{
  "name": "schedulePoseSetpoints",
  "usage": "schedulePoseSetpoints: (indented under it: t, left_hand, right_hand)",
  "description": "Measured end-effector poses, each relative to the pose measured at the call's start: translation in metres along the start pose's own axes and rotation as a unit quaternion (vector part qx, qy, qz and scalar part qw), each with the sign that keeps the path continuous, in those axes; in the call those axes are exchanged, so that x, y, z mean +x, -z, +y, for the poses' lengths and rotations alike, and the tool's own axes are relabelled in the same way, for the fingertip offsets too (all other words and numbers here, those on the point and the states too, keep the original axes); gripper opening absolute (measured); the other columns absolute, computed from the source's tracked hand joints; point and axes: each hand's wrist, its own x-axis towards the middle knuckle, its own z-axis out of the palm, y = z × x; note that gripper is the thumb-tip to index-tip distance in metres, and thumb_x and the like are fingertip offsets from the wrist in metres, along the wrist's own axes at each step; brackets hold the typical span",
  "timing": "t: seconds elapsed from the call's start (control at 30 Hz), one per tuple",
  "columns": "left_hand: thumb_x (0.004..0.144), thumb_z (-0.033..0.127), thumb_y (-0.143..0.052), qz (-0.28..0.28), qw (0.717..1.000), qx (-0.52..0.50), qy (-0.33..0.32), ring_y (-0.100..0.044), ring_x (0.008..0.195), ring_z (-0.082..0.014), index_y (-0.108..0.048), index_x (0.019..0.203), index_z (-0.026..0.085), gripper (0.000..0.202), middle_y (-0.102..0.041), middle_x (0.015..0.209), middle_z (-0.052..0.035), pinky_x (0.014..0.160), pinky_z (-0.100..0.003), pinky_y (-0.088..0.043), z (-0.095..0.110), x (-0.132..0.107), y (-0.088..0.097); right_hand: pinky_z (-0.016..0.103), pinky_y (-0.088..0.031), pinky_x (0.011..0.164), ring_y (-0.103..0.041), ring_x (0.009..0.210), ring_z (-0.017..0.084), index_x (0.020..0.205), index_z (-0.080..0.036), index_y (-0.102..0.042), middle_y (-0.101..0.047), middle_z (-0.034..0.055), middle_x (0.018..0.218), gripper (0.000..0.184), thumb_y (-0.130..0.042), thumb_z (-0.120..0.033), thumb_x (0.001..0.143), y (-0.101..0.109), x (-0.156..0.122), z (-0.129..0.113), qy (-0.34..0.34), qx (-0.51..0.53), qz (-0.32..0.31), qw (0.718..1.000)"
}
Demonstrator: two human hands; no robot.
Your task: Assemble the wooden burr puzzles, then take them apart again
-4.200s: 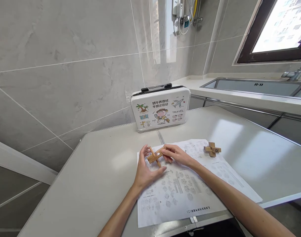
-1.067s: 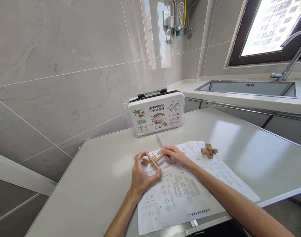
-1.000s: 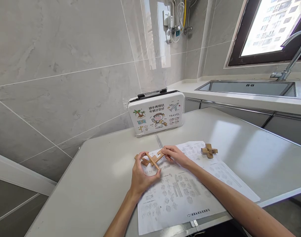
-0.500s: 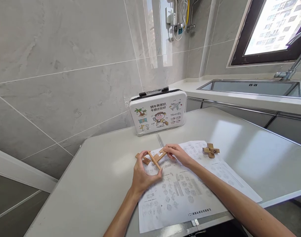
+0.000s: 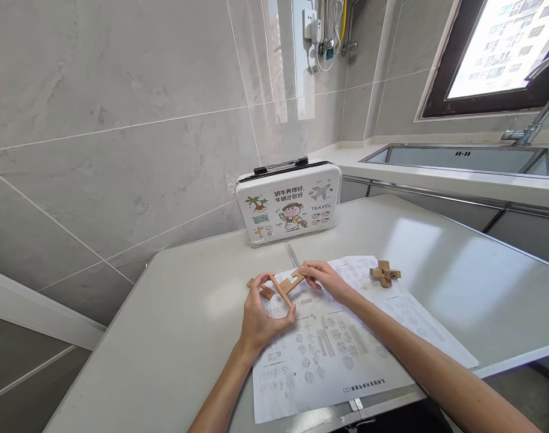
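Observation:
Over the printed instruction sheet (image 5: 341, 355), both my hands work on crossed wooden puzzle sticks (image 5: 281, 288). My left hand (image 5: 260, 319) pinches the lower end of a thin stick, thumb and fingers closed round the pieces. My right hand (image 5: 326, 279) grips the upper right end of a notched stick with its fingertips. A short wooden piece sticks out to the left by my left fingers. A separate assembled wooden cross puzzle (image 5: 385, 273) lies on the sheet's far right corner, away from both hands.
A white cartoon-printed case (image 5: 287, 204) stands against the tiled wall behind the sheet. The grey table (image 5: 166, 337) ends close to me and at the right. A steel sink (image 5: 459, 157) and tap (image 5: 533, 117) lie at the back right under a window.
The notched stick has slid out to the right of the crossed pieces since several seconds ago. In the last second only the view shifted slightly; the hands hold the same grip.

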Motion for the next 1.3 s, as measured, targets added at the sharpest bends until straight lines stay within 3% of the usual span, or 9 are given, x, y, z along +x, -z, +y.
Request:
schedulePoseSetpoints:
  t: [0.8,0.9,1.03,1.13,1.3]
  left_hand:
    - [0.068,0.034,-0.084,0.001,1.0,0.011,0.018,-0.064,0.122,-0.0319,-0.038,0.141,0.026,0.086,-0.063,0.132,-0.0123,0.101,-0.048,-0.056,-0.001,0.0,-0.001]
    - [0.067,0.029,-0.083,-0.008,1.0,0.013,0.012,-0.065,0.119,-0.0316,-0.039,0.14,0.025,0.086,-0.063,0.131,-0.0127,0.101,-0.049,-0.055,-0.001,0.0,0.002]
    - [0.071,0.035,-0.084,0.022,0.998,0.012,0.06,-0.064,0.123,-0.0314,-0.04,0.139,0.024,0.082,-0.063,0.133,-0.0129,0.101,-0.048,-0.056,-0.005,0.002,0.004]
    - [0.075,0.044,-0.085,0.024,0.995,0.026,0.097,-0.063,0.126,-0.0308,-0.039,0.141,0.025,0.083,-0.06,0.139,-0.0132,0.102,-0.047,-0.055,-0.01,0.002,0.001]
    - [0.078,0.048,-0.083,-0.014,0.992,0.076,0.096,-0.065,0.116,-0.0297,-0.039,0.145,0.025,0.083,-0.058,0.138,-0.0128,0.098,-0.049,-0.056,-0.016,0.0,-0.004]
  right_hand:
    - [0.028,-0.027,0.05,-0.034,0.049,0.011,0.06,-0.023,-0.047,-0.043,-0.0051,0.052,0.046,-0.061,-0.056,0.088,-0.004,-0.001,-0.002,-0.013,-0.006,0.019,1.0]
    - [0.028,-0.028,0.049,-0.033,0.047,0.011,0.06,-0.023,-0.048,-0.042,-0.0051,0.049,0.045,-0.062,-0.057,0.086,0.004,0.002,0.001,-0.012,0.007,0.07,0.997]
    - [0.029,-0.028,0.048,-0.027,0.047,0.012,0.059,-0.026,-0.034,-0.034,-0.0057,0.049,0.048,-0.047,-0.058,0.093,0.021,0.007,0.007,-0.002,0.009,0.157,0.988]
    - [0.029,-0.031,0.048,-0.034,0.047,0.013,0.062,-0.025,-0.04,-0.041,-0.0047,0.051,0.045,-0.05,-0.058,0.093,0.023,0.01,0.013,-0.014,-0.018,0.179,0.984]
    - [0.028,-0.036,0.051,-0.045,0.047,0.013,0.071,-0.022,-0.06,-0.063,-0.0008,0.065,0.043,-0.053,-0.058,0.093,0.012,0.008,0.018,-0.038,-0.104,0.161,0.981]
